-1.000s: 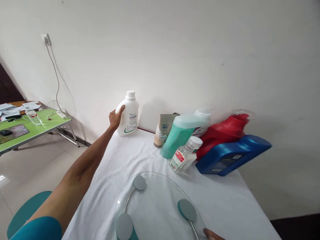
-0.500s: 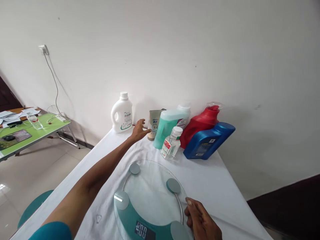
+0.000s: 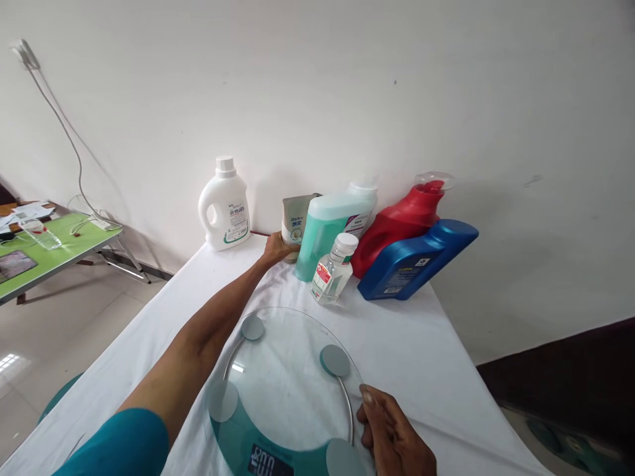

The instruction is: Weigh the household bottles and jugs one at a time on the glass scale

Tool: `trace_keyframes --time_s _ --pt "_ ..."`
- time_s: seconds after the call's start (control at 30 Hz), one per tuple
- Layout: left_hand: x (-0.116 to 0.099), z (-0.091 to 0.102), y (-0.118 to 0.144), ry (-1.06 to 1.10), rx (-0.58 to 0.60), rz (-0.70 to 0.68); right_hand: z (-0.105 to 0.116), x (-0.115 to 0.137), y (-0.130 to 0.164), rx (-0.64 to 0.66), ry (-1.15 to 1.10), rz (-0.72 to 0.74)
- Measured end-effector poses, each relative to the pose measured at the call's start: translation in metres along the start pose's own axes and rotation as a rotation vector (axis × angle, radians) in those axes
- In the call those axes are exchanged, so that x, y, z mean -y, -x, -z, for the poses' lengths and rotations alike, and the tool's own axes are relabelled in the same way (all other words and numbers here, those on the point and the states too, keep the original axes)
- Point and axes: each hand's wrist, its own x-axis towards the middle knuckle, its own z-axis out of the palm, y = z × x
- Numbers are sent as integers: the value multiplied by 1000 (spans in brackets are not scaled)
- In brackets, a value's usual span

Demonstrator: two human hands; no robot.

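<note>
The left hand was wrapped round the base of the beige pouch at the back of the table, beside the teal bottle. Pouch probably soft and light, best gripped mid-body. The right hand was curled on the glass scale rim.

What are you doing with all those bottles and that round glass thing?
A person sits at a table draped in white cloth. Their left hand reaches out and touches a beige pouch standing by the wall, next to a teal bottle. Their right hand grips the rim of a round glass scale. A white jug stands alone to the left; a small clear bottle, red jug and blue jug cluster on the right.
</note>
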Motion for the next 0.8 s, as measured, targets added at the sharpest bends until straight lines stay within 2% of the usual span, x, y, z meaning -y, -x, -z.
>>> trace_keyframes --time_s 0.13,0.27,0.37,0.47,0.53,0.63,0.7,0.8 --pt "1 16 6 71 -87 -10 3 -1 -5 70 35 38" --pt "-9 55 32 108 -130 -29 1 6 -5 41 29 115" --pt "-31 88 69 89 -60 -85 -3 12 -3 16 7 137" --pt "-56 108 120 86 71 -130 -5 16 -2 18 -11 161" --pt "-68 111 156 83 142 -121 -5 17 -1 23 -24 177" --pt "-76 103 203 108 222 -85 -6 19 1 28 -46 191" --pt "-76 94 226 129 279 -63 -6 19 2 29 -55 194" --pt "-74 80 248 138 349 -45 -8 18 3 24 -60 204"
